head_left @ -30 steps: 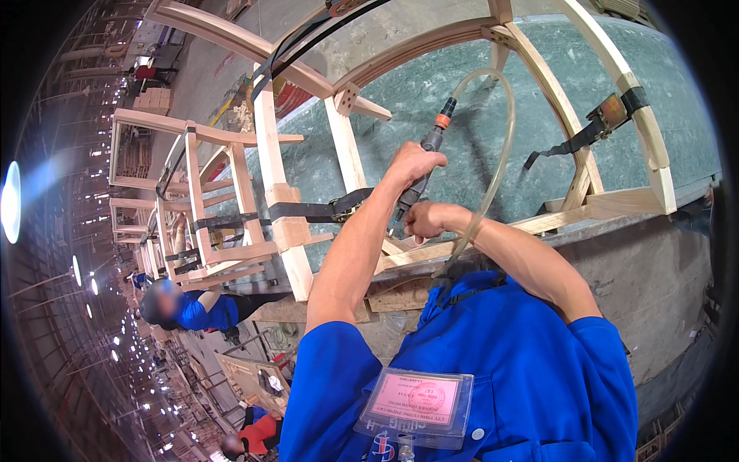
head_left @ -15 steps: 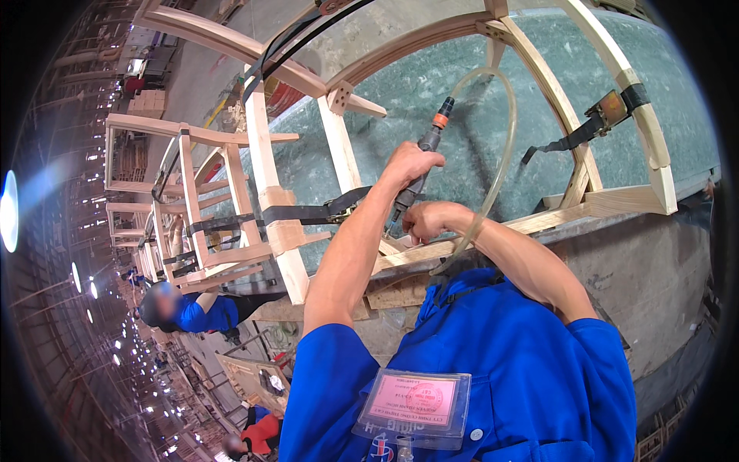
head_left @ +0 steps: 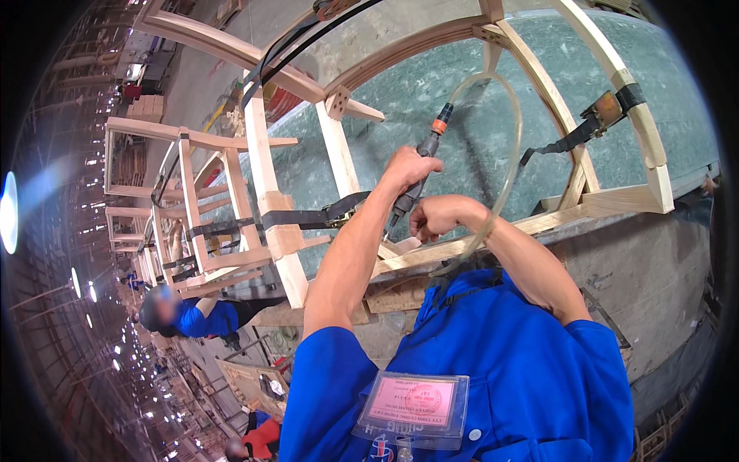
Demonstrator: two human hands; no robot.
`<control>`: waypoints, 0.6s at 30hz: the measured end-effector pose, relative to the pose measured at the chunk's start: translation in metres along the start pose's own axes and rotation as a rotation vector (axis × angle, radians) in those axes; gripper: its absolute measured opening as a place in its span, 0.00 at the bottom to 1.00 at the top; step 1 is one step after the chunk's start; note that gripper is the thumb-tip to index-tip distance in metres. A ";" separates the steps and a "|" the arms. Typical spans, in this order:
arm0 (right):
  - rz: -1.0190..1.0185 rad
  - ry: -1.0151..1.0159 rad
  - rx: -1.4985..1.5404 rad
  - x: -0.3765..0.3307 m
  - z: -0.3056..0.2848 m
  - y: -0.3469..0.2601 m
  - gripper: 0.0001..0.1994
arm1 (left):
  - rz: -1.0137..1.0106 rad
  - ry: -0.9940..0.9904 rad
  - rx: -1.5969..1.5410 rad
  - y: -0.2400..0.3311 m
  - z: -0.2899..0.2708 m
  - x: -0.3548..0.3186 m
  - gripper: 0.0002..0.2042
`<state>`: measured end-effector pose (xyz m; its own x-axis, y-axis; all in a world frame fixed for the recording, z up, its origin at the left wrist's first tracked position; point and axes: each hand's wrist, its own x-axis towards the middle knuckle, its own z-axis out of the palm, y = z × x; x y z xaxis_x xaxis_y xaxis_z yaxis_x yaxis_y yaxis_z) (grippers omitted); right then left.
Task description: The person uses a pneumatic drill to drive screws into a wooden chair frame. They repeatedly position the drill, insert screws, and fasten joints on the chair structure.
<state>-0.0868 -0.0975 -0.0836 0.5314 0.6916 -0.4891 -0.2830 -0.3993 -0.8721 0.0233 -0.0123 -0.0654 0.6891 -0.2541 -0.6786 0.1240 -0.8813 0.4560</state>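
Note:
My left hand is wrapped round a dark pneumatic screwdriver with an orange ring and a clear hose. The tool's tip points down at a wooden corner block inside the frame's near rail. Close beside the tip is my right hand, its fingers curled together; what they hold, if anything, is hidden. Around both hands stands a pale wooden chair frame. Black ratchet straps cinch it, and a rusty buckle sits on its right side.
Under the frame lies a green-grey worktop. More strapped wooden frames stand to the left. A co-worker in blue is beyond them, and a person in red shows at the lower left. The hose loops over my right forearm.
My right hand has drawn slightly up and away from the tool's tip, uncovering more of the corner block. The screwdriver's tip has shifted slightly left. The hose loop has moved a little right.

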 end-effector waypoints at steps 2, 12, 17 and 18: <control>0.025 0.128 0.183 -0.020 -0.008 0.001 0.08 | -0.005 -0.001 -0.022 -0.006 0.001 0.000 0.18; -0.074 0.835 0.800 -0.057 -0.033 0.006 0.06 | 0.038 0.003 -0.058 -0.004 0.001 -0.003 0.15; -0.219 0.876 1.006 -0.058 -0.039 0.014 0.08 | 0.018 -0.004 -0.097 -0.002 -0.006 -0.008 0.15; -0.259 0.864 1.077 -0.059 -0.039 0.014 0.09 | 0.011 -0.006 -0.108 -0.002 -0.007 -0.008 0.15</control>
<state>-0.0907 -0.1674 -0.0669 0.8673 -0.0674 -0.4932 -0.3581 0.6039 -0.7121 0.0222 -0.0053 -0.0566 0.6865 -0.2668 -0.6764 0.1924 -0.8305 0.5228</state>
